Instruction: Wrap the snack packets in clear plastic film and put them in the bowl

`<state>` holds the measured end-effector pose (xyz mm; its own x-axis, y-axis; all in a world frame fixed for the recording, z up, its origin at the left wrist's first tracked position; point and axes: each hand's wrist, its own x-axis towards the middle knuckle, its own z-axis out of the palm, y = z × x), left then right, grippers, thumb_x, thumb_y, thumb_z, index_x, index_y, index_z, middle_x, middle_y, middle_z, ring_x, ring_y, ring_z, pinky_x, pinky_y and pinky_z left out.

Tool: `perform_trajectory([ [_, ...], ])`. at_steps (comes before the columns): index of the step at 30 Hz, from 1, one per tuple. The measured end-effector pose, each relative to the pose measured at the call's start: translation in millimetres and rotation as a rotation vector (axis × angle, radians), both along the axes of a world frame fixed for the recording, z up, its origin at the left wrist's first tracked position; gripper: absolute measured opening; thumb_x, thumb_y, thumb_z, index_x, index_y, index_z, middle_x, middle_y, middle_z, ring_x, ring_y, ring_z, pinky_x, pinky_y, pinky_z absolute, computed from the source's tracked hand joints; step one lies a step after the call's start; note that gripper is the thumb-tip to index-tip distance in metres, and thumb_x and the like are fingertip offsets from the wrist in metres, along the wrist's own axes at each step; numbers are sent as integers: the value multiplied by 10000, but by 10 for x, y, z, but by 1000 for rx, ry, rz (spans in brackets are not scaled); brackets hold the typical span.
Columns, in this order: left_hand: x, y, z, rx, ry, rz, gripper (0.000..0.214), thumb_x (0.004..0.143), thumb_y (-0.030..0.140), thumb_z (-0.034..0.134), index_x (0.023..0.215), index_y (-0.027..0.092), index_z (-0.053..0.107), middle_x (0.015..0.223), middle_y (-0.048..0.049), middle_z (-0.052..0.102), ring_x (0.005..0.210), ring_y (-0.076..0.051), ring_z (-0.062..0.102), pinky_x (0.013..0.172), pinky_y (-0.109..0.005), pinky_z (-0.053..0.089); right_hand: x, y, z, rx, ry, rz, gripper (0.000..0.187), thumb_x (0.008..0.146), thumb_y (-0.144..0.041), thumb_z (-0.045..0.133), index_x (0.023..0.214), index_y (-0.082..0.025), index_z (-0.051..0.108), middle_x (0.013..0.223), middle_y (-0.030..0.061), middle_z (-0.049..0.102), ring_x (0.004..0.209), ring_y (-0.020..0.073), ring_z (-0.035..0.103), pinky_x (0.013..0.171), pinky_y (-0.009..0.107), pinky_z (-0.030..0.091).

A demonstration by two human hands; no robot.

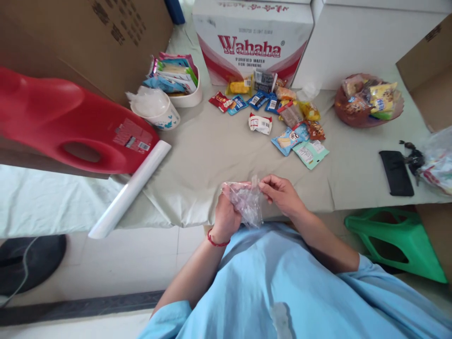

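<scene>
Both my hands hold a clear, crumpled plastic bag (248, 203) at the near edge of the table. My left hand (226, 212), with a red string at the wrist, is closed around the bag's left side. My right hand (282, 193) pinches the bag's upper right edge between thumb and fingers. Beyond the hands, several small snack packets (291, 138) lie scattered on the beige tablecloth (212, 155).
A red jug (63, 122) lies at the left beside a white roll (130, 188) and a white cup of bags (155, 108). A white bowl (187, 96) holds packets. A Wahaha carton (252, 40) stands behind. A brown bowl (369, 101), black phone (396, 173) and green stool (399, 242) are right.
</scene>
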<state>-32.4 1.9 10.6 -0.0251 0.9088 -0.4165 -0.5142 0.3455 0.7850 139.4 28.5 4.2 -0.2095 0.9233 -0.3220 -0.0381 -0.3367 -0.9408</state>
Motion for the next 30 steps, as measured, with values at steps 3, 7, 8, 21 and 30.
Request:
perform_trajectory([
  [3,-73,15,8,-15,13,32,578,871,783,630,917,227,779,906,-61,740,585,-134,487,519,-277,432,64,23,3,-5,-11,-25,479,794,-652,810,807,-206,634,652,-48,527,536,89,432,502,238,358],
  [7,-181,50,3,5,105,98,587,879,803,605,927,242,772,924,-67,710,594,-143,467,492,-285,399,259,42,60,-43,6,-49,455,791,-617,810,768,-206,617,650,-41,542,535,83,412,484,230,328],
  [8,-206,61,-1,16,110,109,590,879,801,611,942,238,775,925,-65,696,594,-138,461,491,-284,397,328,47,85,-56,14,-62,444,778,-599,821,761,-207,615,646,-38,545,536,84,408,477,228,317],
  [21,-253,243,-21,-37,34,162,657,854,832,644,921,191,772,619,38,414,488,-68,303,383,-207,271,1159,111,215,283,-610,-334,302,869,-499,770,831,-217,669,703,-2,579,631,151,474,592,298,381],
  [30,-7,196,47,13,190,117,700,935,852,459,1213,252,690,680,42,455,513,-98,346,455,-239,288,-35,-268,296,692,-517,134,266,941,-495,754,1047,-252,743,992,82,687,976,269,605,894,431,471],
])
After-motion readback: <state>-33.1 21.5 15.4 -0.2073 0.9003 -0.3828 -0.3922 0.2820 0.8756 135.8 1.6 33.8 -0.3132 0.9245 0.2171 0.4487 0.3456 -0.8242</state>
